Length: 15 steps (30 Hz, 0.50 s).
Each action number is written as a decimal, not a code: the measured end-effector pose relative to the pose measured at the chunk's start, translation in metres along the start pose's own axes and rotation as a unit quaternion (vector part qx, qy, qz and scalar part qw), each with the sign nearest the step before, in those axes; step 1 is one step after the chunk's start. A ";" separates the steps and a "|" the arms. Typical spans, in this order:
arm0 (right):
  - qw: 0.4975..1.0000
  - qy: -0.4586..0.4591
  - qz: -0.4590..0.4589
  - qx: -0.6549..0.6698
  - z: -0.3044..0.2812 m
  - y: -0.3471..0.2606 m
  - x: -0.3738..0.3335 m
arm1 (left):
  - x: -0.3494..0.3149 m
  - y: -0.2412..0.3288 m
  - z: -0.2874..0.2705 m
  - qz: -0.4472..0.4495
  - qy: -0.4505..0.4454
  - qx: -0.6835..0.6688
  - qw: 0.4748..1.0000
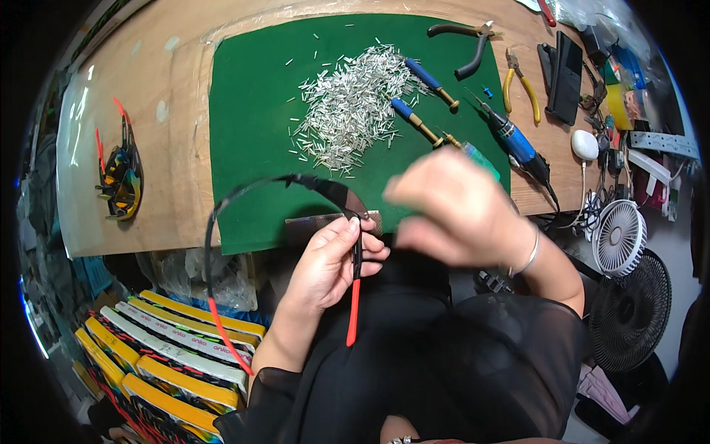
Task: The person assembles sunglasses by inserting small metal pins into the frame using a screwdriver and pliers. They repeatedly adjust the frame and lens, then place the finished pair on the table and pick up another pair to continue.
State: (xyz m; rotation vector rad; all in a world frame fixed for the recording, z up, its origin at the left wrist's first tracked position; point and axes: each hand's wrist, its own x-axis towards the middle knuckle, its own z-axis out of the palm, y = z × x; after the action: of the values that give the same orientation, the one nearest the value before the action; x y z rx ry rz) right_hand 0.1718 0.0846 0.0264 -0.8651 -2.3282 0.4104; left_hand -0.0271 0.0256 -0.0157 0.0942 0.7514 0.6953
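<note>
My left hand (328,263) pinches a black pair of glasses (255,185) at one hinge, thumb on top. One temple with a red tip (353,314) hangs down past my fingers; the frame front arcs away to the left, and the other red tip (231,344) lies beside my left forearm. My right hand (458,207) is raised to the right of the hinge, its fingers smeared by motion, so what they hold is unclear. Beyond both hands, a heap of small silver pins (347,103) covers part of a green mat (248,111).
Two blue-handled screwdrivers (416,122), a blue electric screwdriver (518,142), dark-handled pliers (473,48) and yellow-handled nippers (521,85) lie right. Folded glasses (122,174) sit far left. A black phone (564,78) and white fan (620,238) stand right; yellow-edged boxes (170,381) hold glasses lower left.
</note>
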 end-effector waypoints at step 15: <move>0.971 0.031 0.236 -0.037 -0.001 0.015 0.003 | 0.004 -0.014 0.009 -0.069 0.032 -0.042 0.996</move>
State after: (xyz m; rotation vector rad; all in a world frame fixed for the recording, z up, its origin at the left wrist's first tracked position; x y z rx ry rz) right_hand 0.1778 0.0978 0.0213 -1.4528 -2.0777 0.4847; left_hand -0.0113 0.0190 -0.0159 -0.0569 0.7808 0.6008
